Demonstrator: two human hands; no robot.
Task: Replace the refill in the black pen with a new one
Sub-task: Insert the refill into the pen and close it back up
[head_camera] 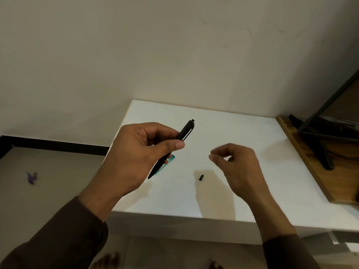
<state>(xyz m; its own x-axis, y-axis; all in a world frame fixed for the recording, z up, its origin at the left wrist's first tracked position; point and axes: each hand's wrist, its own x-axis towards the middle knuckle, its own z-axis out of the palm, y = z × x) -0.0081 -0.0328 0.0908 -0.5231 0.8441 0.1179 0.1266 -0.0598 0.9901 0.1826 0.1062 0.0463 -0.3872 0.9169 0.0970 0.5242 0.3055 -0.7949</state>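
Now the left hand (139,152) is gripping the black pen (174,146), clicker aiming at one o'clock. Right hand (239,164), fingers loosely curled, is holding nothing I can see; it should pick up the small black piece (201,177) on the white table (233,123) at six o'clock, keeping the pen steady.

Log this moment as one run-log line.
left hand: holds black pen | right hand: fingers curled, nothing visible | small black piece: on white table

A slim black plastic click pen (180,139) with a pocket clip is held tilted above the left part of the white tabletop (223,125), its button end toward the far edge and its tip toward the near-left corner. A small black cylindrical pen piece (200,177) lies loose on the tabletop, near the middle toward the near edge. A teal-edged flat packet (168,161) lies under the pen, mostly hidden.
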